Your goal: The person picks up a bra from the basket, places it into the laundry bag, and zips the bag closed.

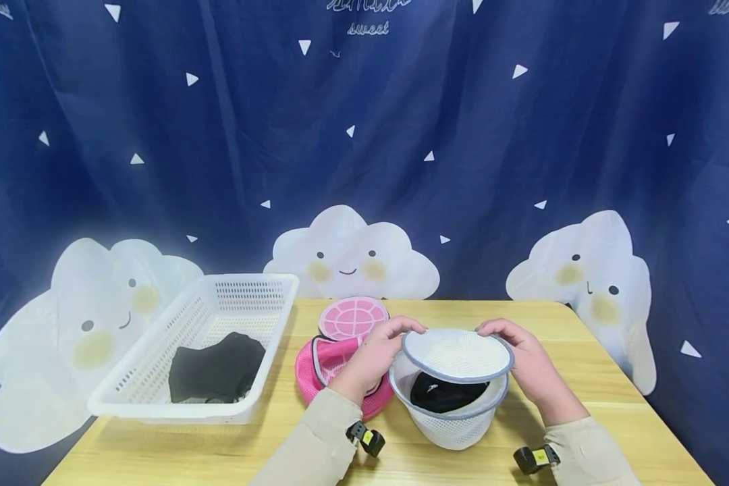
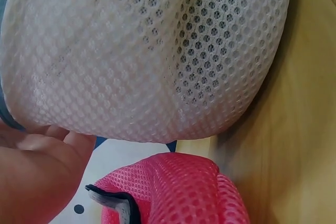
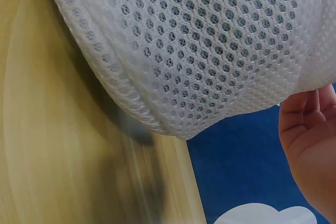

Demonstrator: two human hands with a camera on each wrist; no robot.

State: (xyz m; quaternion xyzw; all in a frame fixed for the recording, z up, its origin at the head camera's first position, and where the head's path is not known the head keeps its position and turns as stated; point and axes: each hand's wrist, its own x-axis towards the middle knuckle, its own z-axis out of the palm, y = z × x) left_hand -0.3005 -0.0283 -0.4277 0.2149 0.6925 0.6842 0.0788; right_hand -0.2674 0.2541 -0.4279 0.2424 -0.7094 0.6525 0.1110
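A white mesh laundry bag with grey-blue trim stands on the table, and its round lid is tilted up at the back. Black cloth lies inside, showing through the gap under the lid. My left hand grips the bag's far left rim, with fingers bent behind the mesh in the left wrist view. On the far right, my right hand holds the rim likewise, its fingertips at the mesh in the right wrist view. Some fingers are hidden behind the bag.
A pink mesh bag with its round lid flipped back stands just left, partly behind my left forearm. Farther left is a white plastic basket holding black cloth. The wooden table ends at a blue curtain.
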